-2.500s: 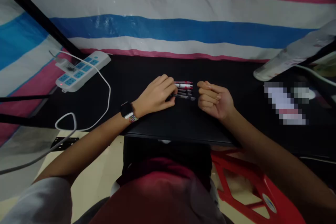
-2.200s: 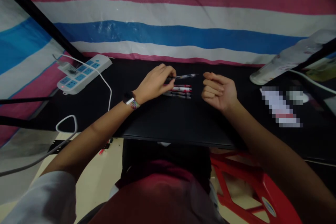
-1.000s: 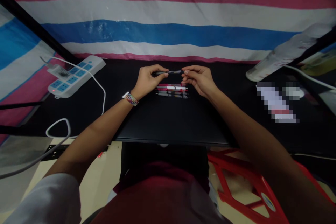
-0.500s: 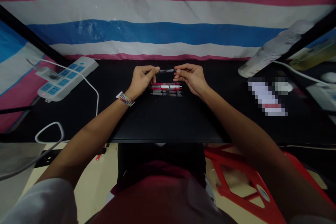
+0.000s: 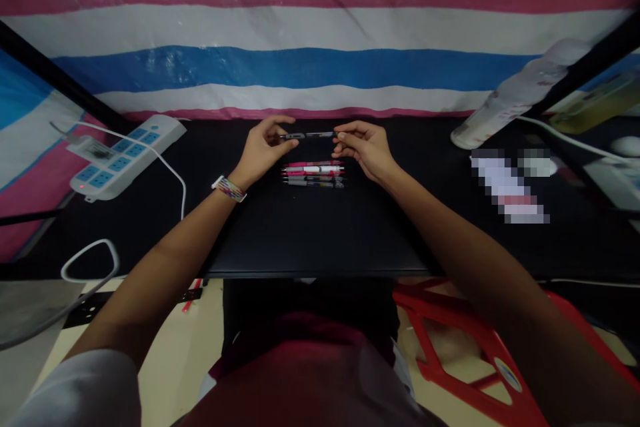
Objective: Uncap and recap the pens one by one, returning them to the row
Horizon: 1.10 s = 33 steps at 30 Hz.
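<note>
A dark pen with a clear barrel [image 5: 319, 135] is held level above the black table, beyond the row of pens. My right hand [image 5: 367, 147] pinches its right end between thumb and fingers. Around the pen's left end, my left hand [image 5: 263, 150] has its thumb and index finger spread apart; the other fingers are partly hidden. Just nearer to me lie several pens side by side: red ones, a white-and-red pen [image 5: 315, 169] among them, and dark grey ones [image 5: 313, 182] closest to me.
At the left sits a white power strip [image 5: 150, 130] with a plugged-in charger and a white cable [image 5: 167, 163]. On the right stand a bottle [image 5: 515, 100] and some blurred-out items [image 5: 507, 180]. Striped sheeting hangs behind the table. Below the edge is a red stool [image 5: 450, 320].
My left thumb and fingers have opened off the pen's left end, and that hand has shifted slightly left. More of the pen shows. My right hand keeps its pinch.
</note>
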### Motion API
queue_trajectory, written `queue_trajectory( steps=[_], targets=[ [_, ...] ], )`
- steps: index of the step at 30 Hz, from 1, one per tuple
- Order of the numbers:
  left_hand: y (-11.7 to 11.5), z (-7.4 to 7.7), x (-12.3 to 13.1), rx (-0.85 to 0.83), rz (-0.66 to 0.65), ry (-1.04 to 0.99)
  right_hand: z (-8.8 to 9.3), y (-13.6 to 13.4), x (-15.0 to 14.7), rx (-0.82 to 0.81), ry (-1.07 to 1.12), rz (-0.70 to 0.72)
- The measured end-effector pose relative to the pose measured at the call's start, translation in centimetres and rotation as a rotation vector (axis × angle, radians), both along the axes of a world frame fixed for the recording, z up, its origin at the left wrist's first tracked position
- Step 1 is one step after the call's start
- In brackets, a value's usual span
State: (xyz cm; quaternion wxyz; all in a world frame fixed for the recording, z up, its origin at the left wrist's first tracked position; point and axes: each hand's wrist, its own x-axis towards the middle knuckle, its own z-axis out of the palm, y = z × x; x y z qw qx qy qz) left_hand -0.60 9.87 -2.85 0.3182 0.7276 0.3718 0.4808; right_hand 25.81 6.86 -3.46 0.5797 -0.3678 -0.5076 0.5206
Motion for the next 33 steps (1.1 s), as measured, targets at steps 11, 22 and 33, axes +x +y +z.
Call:
queue_trajectory(
  steps=[11, 22, 33],
  targets=[
    [0.8, -0.9, -0.5, -0.111, -0.055, -0.032, -1.3, 0.8, 0.6, -0.064, 0.002, -0.008],
    [1.6, -1.5, -1.3, -0.158, 0.070, -0.029, -1.3, 0.9, 0.8, -0.092, 0.000, -0.011],
    [2.4, -2.1, -1.5, -0.184, 0.082, -0.195, -1.1, 1.2, 1.5, -0.114, 0.093, -0.055]
  ],
)
